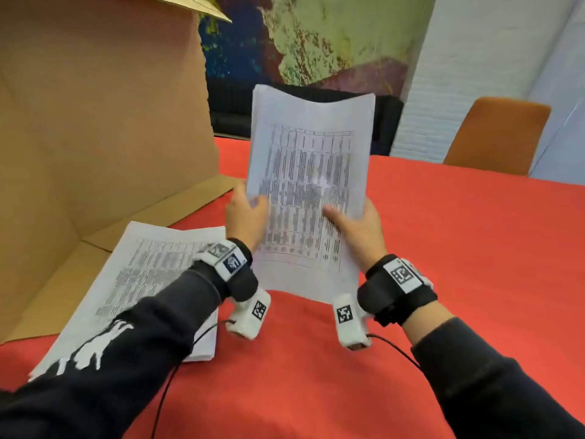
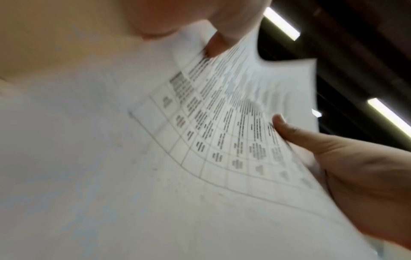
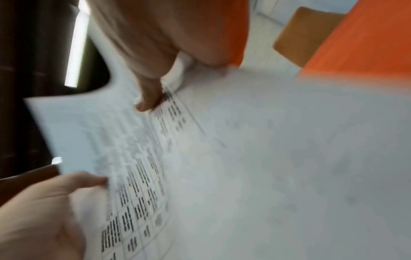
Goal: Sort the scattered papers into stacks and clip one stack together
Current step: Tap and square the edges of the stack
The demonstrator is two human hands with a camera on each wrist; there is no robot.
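A sheaf of white papers (image 1: 310, 172) printed with a table is held upright above the red table. My left hand (image 1: 245, 213) grips its left edge, thumb on the printed face. My right hand (image 1: 354, 224) grips the right edge the same way. The wrist views show the same printed papers (image 2: 222, 114) (image 3: 138, 167) close up, with the right hand's thumb (image 2: 289, 130) and the left hand's thumb (image 3: 89, 181) pressed on the page. A second stack of printed papers (image 1: 148, 274) lies flat on the table at the left, partly under my left sleeve. No clip is visible.
A large open cardboard box (image 1: 95, 128) stands at the left, its flap under the lying stack. The red tablecloth (image 1: 459, 248) stretches to the right and front. An orange chair (image 1: 497, 134) stands beyond the far edge. Cables hang from both wrist cameras.
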